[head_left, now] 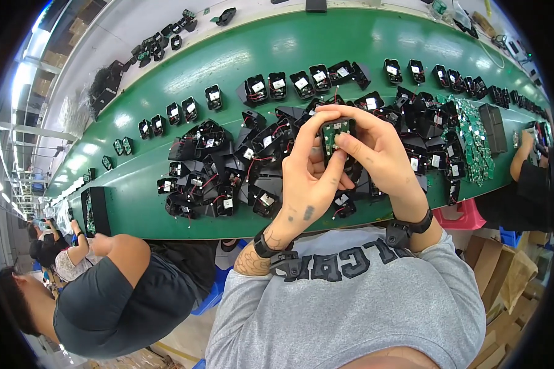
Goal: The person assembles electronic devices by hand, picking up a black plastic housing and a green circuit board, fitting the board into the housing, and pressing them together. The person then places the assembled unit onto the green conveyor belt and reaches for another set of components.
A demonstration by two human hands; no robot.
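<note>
Green conveyor belt [166, 157], littered with black housings [209, 178]. Left hand [308, 178] and right hand [375, 154] both clamped on one black housing with green circuit board [337, 132], held upright between them, above the pile; right fingertips [341, 140] press the board.

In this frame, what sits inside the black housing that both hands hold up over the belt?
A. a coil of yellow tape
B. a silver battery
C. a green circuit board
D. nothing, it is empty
C: the black housing, gripped by the left hand and right hand, shows a green circuit board in its open face.
</note>
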